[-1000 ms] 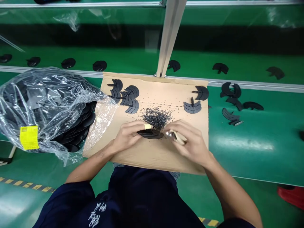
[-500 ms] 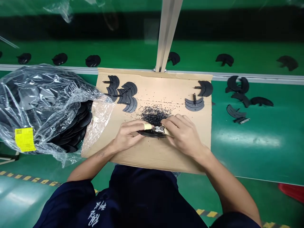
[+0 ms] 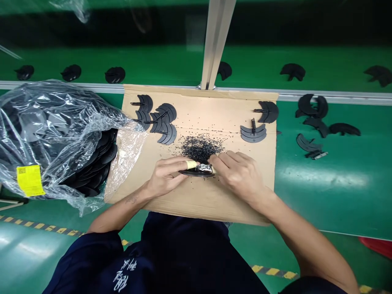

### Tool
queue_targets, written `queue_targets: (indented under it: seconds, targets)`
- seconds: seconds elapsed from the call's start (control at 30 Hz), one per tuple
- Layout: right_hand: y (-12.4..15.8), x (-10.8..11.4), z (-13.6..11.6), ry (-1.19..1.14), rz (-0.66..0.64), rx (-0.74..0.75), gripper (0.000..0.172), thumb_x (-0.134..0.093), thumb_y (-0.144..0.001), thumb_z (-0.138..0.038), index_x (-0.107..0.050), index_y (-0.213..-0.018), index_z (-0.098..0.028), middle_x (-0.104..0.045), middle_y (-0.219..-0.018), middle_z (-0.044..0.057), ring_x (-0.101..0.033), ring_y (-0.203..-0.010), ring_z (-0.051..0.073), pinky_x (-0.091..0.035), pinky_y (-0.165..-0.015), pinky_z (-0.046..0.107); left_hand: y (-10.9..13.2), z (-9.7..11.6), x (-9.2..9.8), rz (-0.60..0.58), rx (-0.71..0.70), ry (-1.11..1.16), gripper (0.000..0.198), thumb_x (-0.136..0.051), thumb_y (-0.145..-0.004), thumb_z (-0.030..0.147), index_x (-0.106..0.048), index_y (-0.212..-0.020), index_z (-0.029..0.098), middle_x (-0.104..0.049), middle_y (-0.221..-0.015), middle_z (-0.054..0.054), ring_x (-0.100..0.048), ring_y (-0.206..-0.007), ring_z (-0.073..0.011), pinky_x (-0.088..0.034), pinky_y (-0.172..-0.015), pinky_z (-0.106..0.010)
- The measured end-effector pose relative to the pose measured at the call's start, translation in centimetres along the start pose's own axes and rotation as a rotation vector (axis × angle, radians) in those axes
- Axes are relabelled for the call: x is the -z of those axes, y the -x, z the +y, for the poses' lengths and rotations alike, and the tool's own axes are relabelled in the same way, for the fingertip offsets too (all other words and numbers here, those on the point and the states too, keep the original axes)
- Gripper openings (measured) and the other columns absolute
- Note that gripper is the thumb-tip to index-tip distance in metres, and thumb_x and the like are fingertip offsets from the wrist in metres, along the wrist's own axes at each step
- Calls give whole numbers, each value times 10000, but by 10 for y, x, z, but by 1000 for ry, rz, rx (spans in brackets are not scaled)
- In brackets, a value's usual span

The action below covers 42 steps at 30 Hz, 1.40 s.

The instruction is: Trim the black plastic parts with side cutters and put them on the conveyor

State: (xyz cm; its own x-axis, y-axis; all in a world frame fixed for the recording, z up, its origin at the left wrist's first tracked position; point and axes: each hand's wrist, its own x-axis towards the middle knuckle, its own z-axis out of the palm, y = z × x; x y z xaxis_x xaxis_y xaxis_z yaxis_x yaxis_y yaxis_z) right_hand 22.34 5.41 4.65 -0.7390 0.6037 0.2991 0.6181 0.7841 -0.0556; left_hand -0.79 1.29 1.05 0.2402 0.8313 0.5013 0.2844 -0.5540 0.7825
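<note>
My left hand (image 3: 167, 175) grips a curved black plastic part (image 3: 196, 173) by its left end, tilted so that mostly its edge shows. Yellow tape wraps one of the fingers. In my right hand (image 3: 237, 173) is a pair of small cutting pliers (image 3: 206, 167), whose metal jaws lie against the part's upper edge, close to my taped finger. The handles are mostly hidden by my fingers. Just beyond both hands, a heap of tiny black scraps (image 3: 200, 148) is spread on the cardboard sheet (image 3: 183, 200).
At left, a clear plastic bag (image 3: 61, 110) spills many black parts (image 3: 94, 163). More curved parts (image 3: 167, 118) lie on the cardboard's left, others (image 3: 253, 132) on its right. Loose pieces (image 3: 312, 106) rest on the green table (image 3: 330, 196). A metal post (image 3: 218, 41) rises at the back.
The view has shifted slightly. My right hand has turned a little around the pliers, and less of the handle shows. Both hands keep their hold on the part and pliers.
</note>
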Motion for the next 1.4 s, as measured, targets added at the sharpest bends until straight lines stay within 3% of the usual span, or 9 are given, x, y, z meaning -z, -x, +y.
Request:
queue_targets:
  seconds: [0.2, 0.37, 0.53, 0.7, 0.83, 0.97, 1.27, 1.4]
  targets:
    - [8, -6, 13, -117, 30, -76, 286, -425, -909, -42, -684, -920, -163, -651, -753, 44, -476, -673, 163, -338, -613, 307, -4, 0, 8, -24, 19, -81, 303, -727, -921, 179, -738, -1223, 197, -795, -996, -74, -743, -875, -146, -634, -765, -267]
    - [8, -7, 15, 12, -1, -82, 283, -437, -894, -2, -672, -873, -159, -629, -722, 49, -448, -682, 176, -303, -633, 325, -10, 2, 11, -102, -9, -153, 337, -721, -926, 188, -697, -1261, 157, -754, -952, -65, -702, -834, -129, -604, -737, -245]
    - [2, -4, 15, 84, -44, -30, 258, -451, -911, -3, -672, -927, -135, -657, -779, 81, -457, -730, 209, -291, -652, 344, -20, -2, 5, -217, -100, -269, 252, -617, -969, 180, -678, -1213, 186, -723, -1005, -56, -688, -864, -144, -603, -733, -270]
    - [16, -2, 29, 15, -97, -170, 214, -511, -887, -46, -672, -997, -133, -689, -867, 107, -513, -787, 234, -347, -689, 350, -24, -9, 8, -242, -163, -404, 291, -561, -954, 135, -635, -1234, 169, -711, -1007, -69, -683, -879, -164, -611, -751, -298]
    - [26, 1, 31, -320, -37, -227, 205, -553, -940, -151, -650, -1121, -155, -694, -945, 100, -581, -834, 235, -434, -733, 355, -23, -8, 9, -217, -176, -403, 309, -566, -957, 152, -601, -1264, 149, -707, -914, -48, -664, -794, -149, -599, -696, -271]
    - [22, 3, 19, -565, 50, -209, 164, -592, -980, -276, -634, -1106, -179, -681, -1007, 104, -617, -901, 235, -488, -784, 371, -22, -5, 8, -204, -162, -376, 303, -578, -962, 163, -603, -1264, 149, -712, -923, -52, -673, -799, -144, -597, -691, -261]
    - [11, -5, 0, -346, 262, 9, 215, -506, -948, -59, -635, -1059, -190, -719, -951, 75, -551, -820, 198, -386, -712, 329, -16, 5, 9, -135, -153, -302, 319, -642, -932, 144, -637, -1250, 163, -735, -969, -78, -693, -876, -168, -593, -769, -293]
    - [12, -1, -5, -291, 292, 45, 286, -470, -936, 9, -659, -1022, -187, -726, -935, 62, -559, -846, 185, -377, -727, 324, -15, 11, 14, -134, -118, -271, 295, -641, -955, 164, -652, -1250, 178, -743, -975, -85, -690, -902, -181, -579, -805, -327]
